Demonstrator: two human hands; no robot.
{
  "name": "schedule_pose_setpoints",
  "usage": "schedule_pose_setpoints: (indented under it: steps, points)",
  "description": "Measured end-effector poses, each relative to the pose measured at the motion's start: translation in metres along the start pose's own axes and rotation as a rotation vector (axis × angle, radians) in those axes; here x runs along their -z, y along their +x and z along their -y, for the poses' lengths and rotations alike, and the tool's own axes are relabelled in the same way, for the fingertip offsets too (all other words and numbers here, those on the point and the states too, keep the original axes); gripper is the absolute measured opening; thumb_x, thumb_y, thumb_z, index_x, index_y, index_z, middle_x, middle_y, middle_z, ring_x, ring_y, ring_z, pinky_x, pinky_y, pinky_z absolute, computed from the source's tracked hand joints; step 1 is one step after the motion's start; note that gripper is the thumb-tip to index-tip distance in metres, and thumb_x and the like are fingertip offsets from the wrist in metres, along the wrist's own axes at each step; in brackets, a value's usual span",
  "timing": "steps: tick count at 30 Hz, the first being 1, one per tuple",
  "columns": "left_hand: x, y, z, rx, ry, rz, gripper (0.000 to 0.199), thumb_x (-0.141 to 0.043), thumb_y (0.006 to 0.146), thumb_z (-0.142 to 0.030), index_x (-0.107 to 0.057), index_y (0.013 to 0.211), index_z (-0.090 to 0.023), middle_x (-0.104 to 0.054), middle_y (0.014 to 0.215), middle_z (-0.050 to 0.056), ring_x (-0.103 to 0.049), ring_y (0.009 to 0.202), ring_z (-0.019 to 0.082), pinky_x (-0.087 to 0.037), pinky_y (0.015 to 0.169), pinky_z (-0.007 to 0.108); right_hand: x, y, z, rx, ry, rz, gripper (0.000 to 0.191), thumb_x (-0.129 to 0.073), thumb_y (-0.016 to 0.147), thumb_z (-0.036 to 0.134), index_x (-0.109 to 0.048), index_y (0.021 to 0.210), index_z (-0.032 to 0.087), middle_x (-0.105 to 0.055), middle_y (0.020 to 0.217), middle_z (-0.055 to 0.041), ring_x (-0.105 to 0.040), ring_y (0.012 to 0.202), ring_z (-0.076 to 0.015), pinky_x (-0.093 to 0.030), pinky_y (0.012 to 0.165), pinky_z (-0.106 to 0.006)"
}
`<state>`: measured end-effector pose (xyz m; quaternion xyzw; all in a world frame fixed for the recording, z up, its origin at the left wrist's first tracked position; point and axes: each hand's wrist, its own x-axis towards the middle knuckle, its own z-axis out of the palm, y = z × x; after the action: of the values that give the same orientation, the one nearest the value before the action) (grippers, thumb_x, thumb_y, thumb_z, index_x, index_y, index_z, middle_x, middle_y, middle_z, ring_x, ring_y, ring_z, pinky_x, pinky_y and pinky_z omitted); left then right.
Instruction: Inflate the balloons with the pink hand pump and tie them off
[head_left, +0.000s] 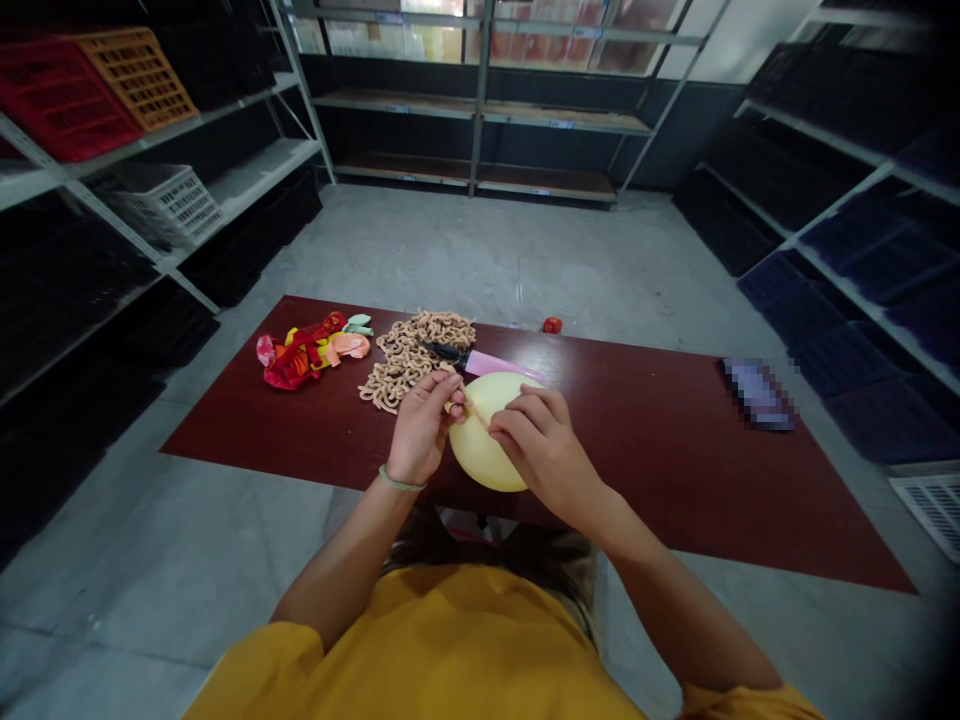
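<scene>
A round, inflated pale yellow balloon (485,462) is held above the near edge of the table, in front of my body. My left hand (421,425) is closed in a pinch on the balloon's neck at its upper left side. Fingertips of my right hand (547,445) are pinched together over the balloon, at the other end of the stretched neck; the fingers partly hide it. Just behind the balloon lies a pink hand pump (491,366) with a black end. Its black end rests on a heap of beige, curly, cord-like pieces (397,368).
Deflated balloons (300,355) in red, yellow, pink and green lie on the left of the dark red table (675,450). A blurred-out flat object (757,393) is at its right. A small red item (552,325) sits past the far edge. Shelves (405,104) with crates surround the floor.
</scene>
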<state>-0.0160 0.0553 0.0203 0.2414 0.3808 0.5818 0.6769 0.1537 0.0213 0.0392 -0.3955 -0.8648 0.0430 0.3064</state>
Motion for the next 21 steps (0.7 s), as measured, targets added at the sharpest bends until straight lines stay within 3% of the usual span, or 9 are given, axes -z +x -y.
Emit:
schedule_pose_setpoints:
  steps: [5,9,11,14,17,19,21]
  points:
    - [-0.003,0.0,-0.003,-0.058,0.0,-0.024,0.023,-0.076,0.073,-0.024,-0.056,0.076,-0.014,-0.056,0.062,-0.005,-0.048,0.048,0.002,-0.04,0.048,0.012,-0.001,-0.008,0.0,0.066,-0.061,0.036,0.015,-0.049,0.093,0.015,-0.06,0.097,0.025,-0.059,0.092,-0.0049,-0.047,0.101,-0.0231,-0.032,0.112,-0.051]
    - [-0.004,0.002,-0.003,-0.069,0.012,-0.025,0.023,-0.076,0.074,-0.025,-0.056,0.078,-0.015,-0.057,0.062,-0.005,-0.048,0.047,0.002,-0.04,0.047,0.013,0.003,-0.011,-0.006,0.104,-0.034,0.054,0.02,-0.051,0.091,0.012,-0.061,0.099,0.028,-0.059,0.091,-0.0028,-0.05,0.099,-0.0213,-0.034,0.112,-0.048]
    - [-0.004,0.005,-0.005,-0.09,-0.009,-0.011,0.022,-0.075,0.075,-0.026,-0.056,0.079,-0.016,-0.056,0.063,-0.005,-0.048,0.048,0.003,-0.04,0.048,0.014,0.004,-0.012,-0.013,0.059,0.004,-0.034,0.022,-0.055,0.09,0.014,-0.061,0.104,0.03,-0.059,0.095,-0.0033,-0.05,0.104,-0.0222,-0.035,0.111,-0.049]
    - [-0.004,0.012,-0.01,-0.205,-0.099,-0.053,0.023,-0.074,0.076,-0.028,-0.054,0.08,-0.018,-0.055,0.065,-0.005,-0.049,0.051,0.004,-0.042,0.051,0.015,-0.001,-0.013,-0.029,-0.191,0.102,-0.29,0.042,-0.065,0.085,0.027,-0.054,0.125,0.032,-0.053,0.12,-0.0078,-0.045,0.122,-0.0284,-0.032,0.111,-0.055]
    - [-0.007,0.016,-0.009,-0.308,-0.194,-0.09,0.026,-0.074,0.077,-0.032,-0.051,0.079,-0.02,-0.053,0.067,-0.005,-0.049,0.054,0.005,-0.044,0.056,0.016,-0.017,-0.012,-0.045,-0.546,0.485,-0.517,0.072,-0.071,0.079,0.043,-0.035,0.142,0.036,-0.039,0.14,-0.0098,-0.037,0.134,-0.0302,-0.035,0.109,-0.057]
    - [-0.011,0.015,0.0,-0.281,-0.202,-0.043,0.027,-0.073,0.078,-0.034,-0.05,0.079,-0.02,-0.052,0.066,-0.006,-0.049,0.056,0.005,-0.044,0.058,0.017,-0.03,-0.008,-0.05,-0.736,0.923,-0.508,0.082,-0.07,0.078,0.049,-0.024,0.145,0.042,-0.037,0.145,-0.0076,-0.04,0.134,-0.0274,-0.045,0.101,-0.053]
    - [-0.014,0.015,0.013,-0.219,-0.173,0.024,0.027,-0.073,0.078,-0.035,-0.05,0.078,-0.019,-0.052,0.066,-0.005,-0.05,0.056,0.006,-0.045,0.059,0.019,-0.039,-0.003,-0.049,-0.824,1.322,-0.412,0.079,-0.066,0.079,0.055,-0.022,0.144,0.046,-0.043,0.143,-0.005,-0.048,0.128,-0.0259,-0.052,0.091,-0.051]
